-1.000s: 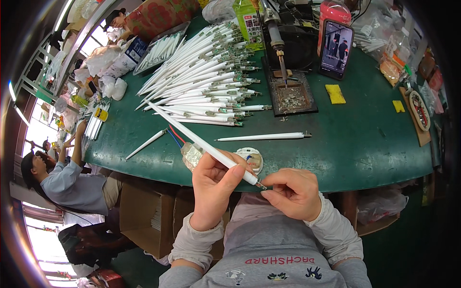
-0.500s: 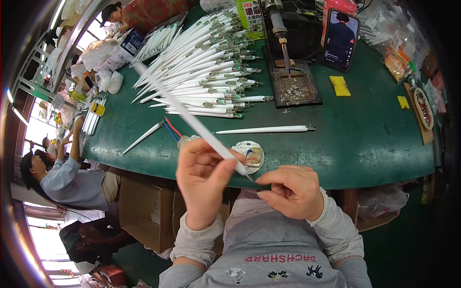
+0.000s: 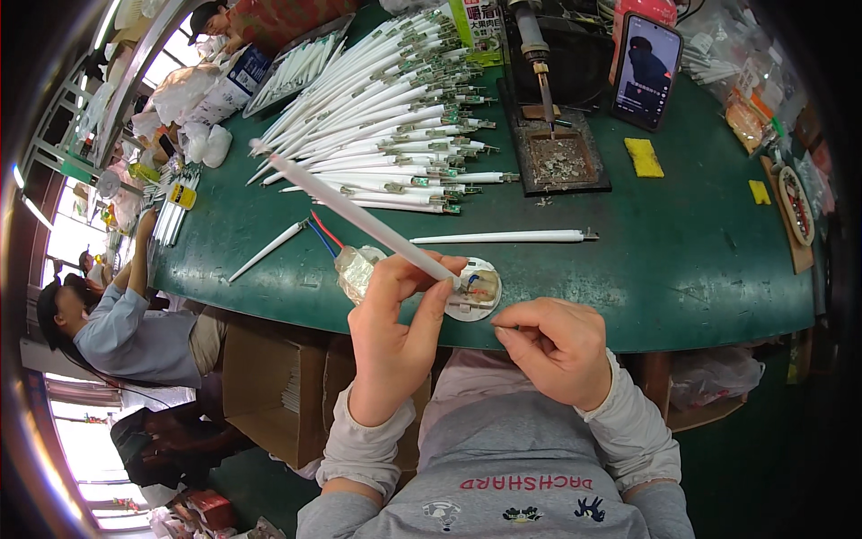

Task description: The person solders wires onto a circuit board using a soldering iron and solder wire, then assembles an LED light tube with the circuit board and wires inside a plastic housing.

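Note:
A slim white pen-shaped tube point(image 3: 359, 216) slants up and leftward from my left hand point(image 3: 395, 337), pinched near its lower end between thumb and fingers. My right hand point(image 3: 561, 350) hangs at the table's near edge, thumb and forefinger together; whether anything tiny is between them I cannot make out. Just beyond the hands sits a round white case point(image 3: 476, 312) with small wires inside. Beside my left hand lies a plastic-wrapped piece point(image 3: 356, 269) with red and blue wires. A white pen-shaped tube with a metal end point(image 3: 512, 237) lies crosswise behind, and a shorter one point(image 3: 265, 253) lies at left.
Many white tubes with green circuit boards form a pile point(image 3: 386, 121) on the green table point(image 3: 664, 269). A soldering iron point(image 3: 541, 76) stands over a tray of solder scraps point(image 3: 561, 162). A phone point(image 3: 645, 72) and yellow sponge point(image 3: 643, 157) are right. Co-workers sit left.
The tube's lower end has moved up and away from my right hand, which has shifted slightly right. My right thumb and forefinger have come together.

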`<state>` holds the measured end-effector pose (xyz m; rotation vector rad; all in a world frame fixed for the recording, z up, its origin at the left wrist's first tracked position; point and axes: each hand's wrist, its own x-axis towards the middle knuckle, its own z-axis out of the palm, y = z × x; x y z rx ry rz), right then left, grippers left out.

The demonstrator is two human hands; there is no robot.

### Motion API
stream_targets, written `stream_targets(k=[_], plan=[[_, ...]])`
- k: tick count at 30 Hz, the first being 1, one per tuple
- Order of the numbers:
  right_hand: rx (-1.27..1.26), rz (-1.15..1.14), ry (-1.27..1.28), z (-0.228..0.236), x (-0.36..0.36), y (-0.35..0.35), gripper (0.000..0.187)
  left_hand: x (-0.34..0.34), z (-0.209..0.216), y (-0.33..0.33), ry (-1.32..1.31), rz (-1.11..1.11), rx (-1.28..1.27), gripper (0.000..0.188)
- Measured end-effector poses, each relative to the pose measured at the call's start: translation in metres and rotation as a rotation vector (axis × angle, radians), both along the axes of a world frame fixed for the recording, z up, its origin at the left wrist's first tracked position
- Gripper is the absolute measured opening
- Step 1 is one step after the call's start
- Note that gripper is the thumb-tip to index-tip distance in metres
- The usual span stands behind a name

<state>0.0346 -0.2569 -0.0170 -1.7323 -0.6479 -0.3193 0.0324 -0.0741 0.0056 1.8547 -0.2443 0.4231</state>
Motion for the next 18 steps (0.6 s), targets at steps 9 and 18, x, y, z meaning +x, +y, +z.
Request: stream_targets(k=[9, 18], plan=[[-0.003, 0.004, -0.012, -0.0011, -0.0003, 0.0007, 0.013, 0.0019, -0.0019, -0.0008, -0.091, -0.018, 0.158, 0.022], [0.0, 0.0, -0.001, -0.0023, -0.0017, 0.0019, 0.012, 0.0011, 0.0024, -0.0023, -0.084, 0.0, 0.2, 0.021]])
